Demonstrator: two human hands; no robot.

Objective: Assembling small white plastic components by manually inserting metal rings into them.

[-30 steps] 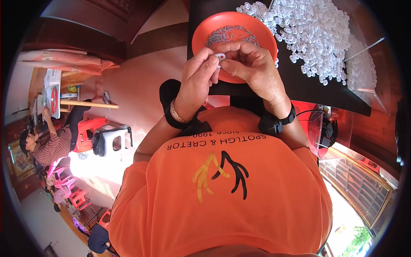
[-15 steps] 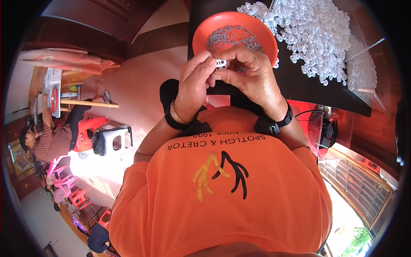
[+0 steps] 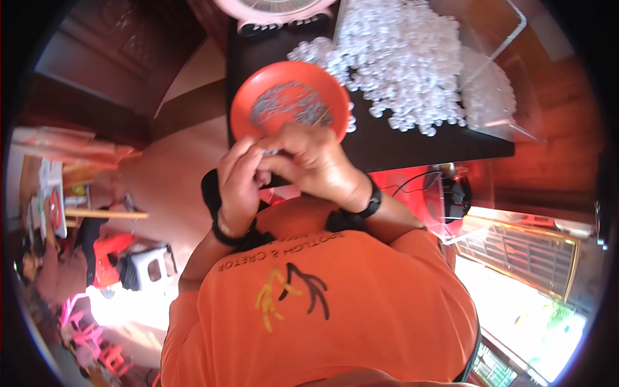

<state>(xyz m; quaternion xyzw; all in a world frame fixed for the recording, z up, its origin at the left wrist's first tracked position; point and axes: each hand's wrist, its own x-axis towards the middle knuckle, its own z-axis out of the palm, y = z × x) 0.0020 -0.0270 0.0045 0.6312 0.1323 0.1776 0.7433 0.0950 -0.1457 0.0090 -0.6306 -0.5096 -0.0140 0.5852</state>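
Note:
My left hand [image 3: 238, 186] and my right hand [image 3: 314, 162] meet at the near edge of an orange plate [image 3: 242, 106]. Between their pinched fingertips is a small white plastic piece [image 3: 269, 153], mostly covered and blurred; in the earlier frame it shows holes. Many short grey metal pins [image 3: 287, 103] lie spread in the plate, just beyond my hands. To the right of the plate, a large heap of small white oval plastic pieces [image 3: 406, 64] covers part of the dark table [image 3: 425, 147].
A clear plastic bin wall [image 3: 493, 45] stands around the heap on the right. At the table's far side is a pink-rimmed round device [image 3: 277, 11]. Another person [image 3: 61, 267] sits at the left by a small table, near a white stool [image 3: 151, 263] and red stools.
The whole view has shifted, so the plate and heap sit further left and lower, and the pink-rimmed device shows. My hands stay together on the white piece, which is now more covered.

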